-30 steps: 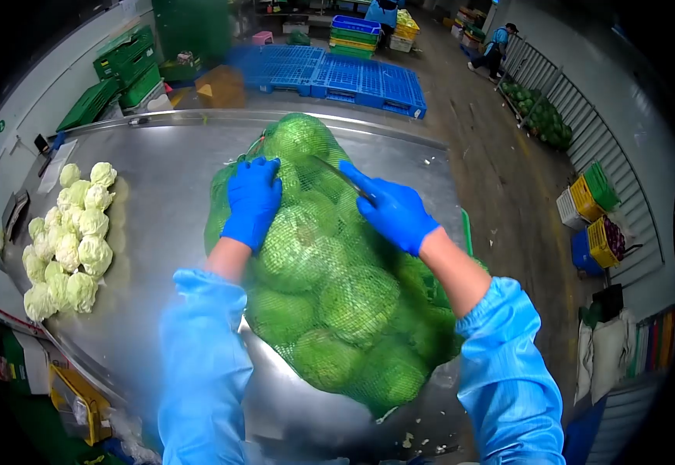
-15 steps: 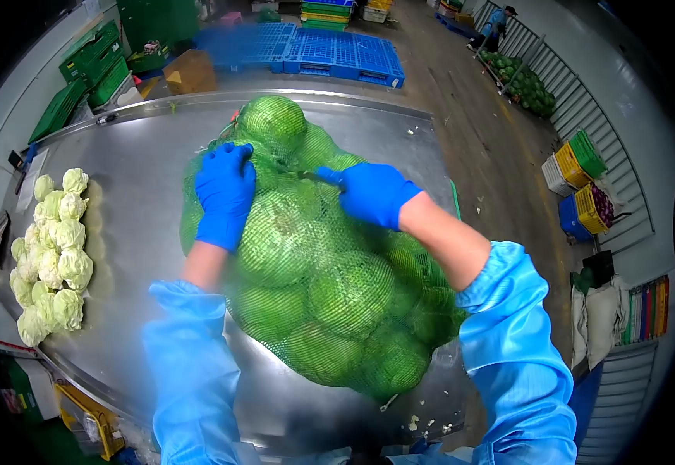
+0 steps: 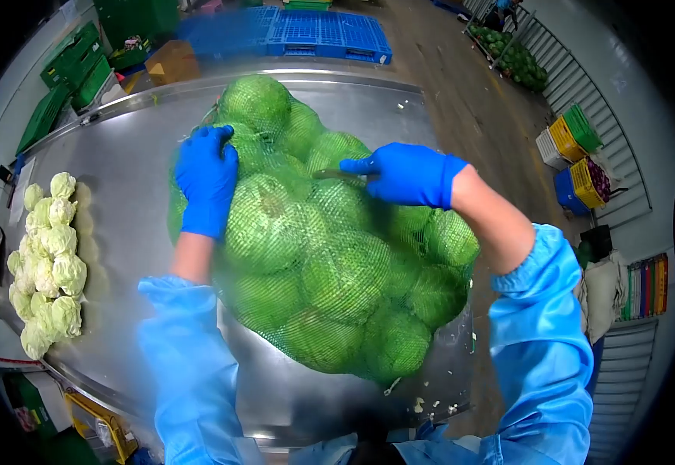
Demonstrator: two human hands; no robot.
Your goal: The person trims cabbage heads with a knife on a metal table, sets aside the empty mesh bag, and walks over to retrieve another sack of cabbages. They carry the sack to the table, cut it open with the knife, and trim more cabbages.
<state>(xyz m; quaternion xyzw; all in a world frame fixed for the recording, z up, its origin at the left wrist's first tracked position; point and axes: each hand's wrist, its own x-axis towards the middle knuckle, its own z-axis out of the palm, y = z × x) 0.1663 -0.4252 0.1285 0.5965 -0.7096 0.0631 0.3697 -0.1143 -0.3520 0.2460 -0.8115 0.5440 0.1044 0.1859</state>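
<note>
A green mesh bag full of round green cabbages lies on the steel table in front of me. My left hand, in a blue glove, presses on the bag's upper left with its fingers curled into the netting. Over the upper right of the bag, my right hand, also gloved in blue, is closed around a knife. The knife's dark blade points left, low over the netting; whether it touches the mesh I cannot tell. The handle is hidden in my fist.
Several pale trimmed cabbages are piled at the table's left. Beyond the far edge are blue pallets and a cardboard box. Colored crates stand along the right wall, with more bagged cabbages farther back.
My right hand has moved right with the knife, and more of the blade shows. My left hand still grips the netting. The view has shifted slightly.
</note>
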